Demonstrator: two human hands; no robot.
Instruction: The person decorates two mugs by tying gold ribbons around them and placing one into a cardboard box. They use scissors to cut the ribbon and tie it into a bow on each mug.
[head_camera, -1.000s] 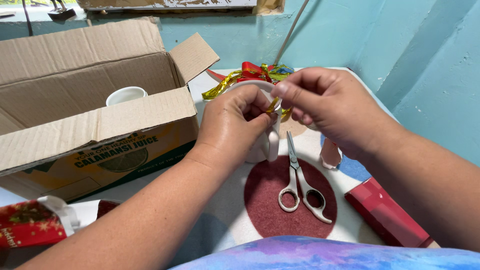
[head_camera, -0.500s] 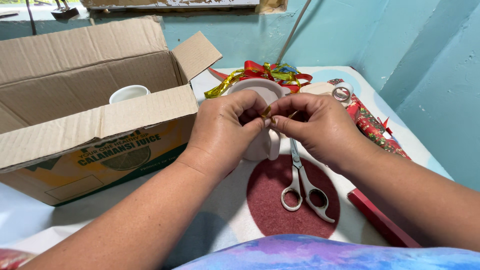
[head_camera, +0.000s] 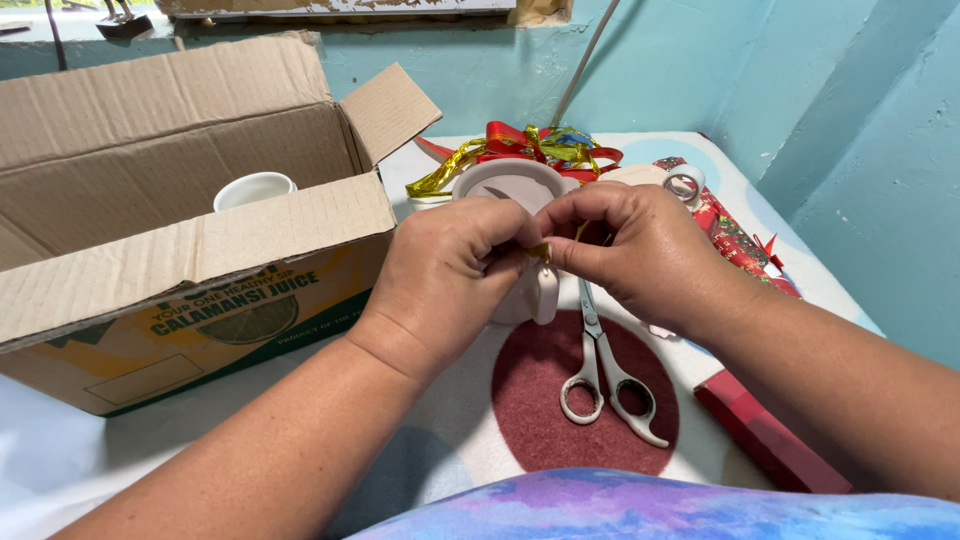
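Both hands, left hand (head_camera: 450, 275) and right hand (head_camera: 640, 255), are pinching a thin gold ribbon (head_camera: 542, 252) over the white mug (head_camera: 515, 190); it is probably light, limp and slippery, so best held near its end.

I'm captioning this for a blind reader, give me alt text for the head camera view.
Left hand and right hand pinch a gold ribbon at a white mug. Scissors lie below; an open cardboard box stands left.
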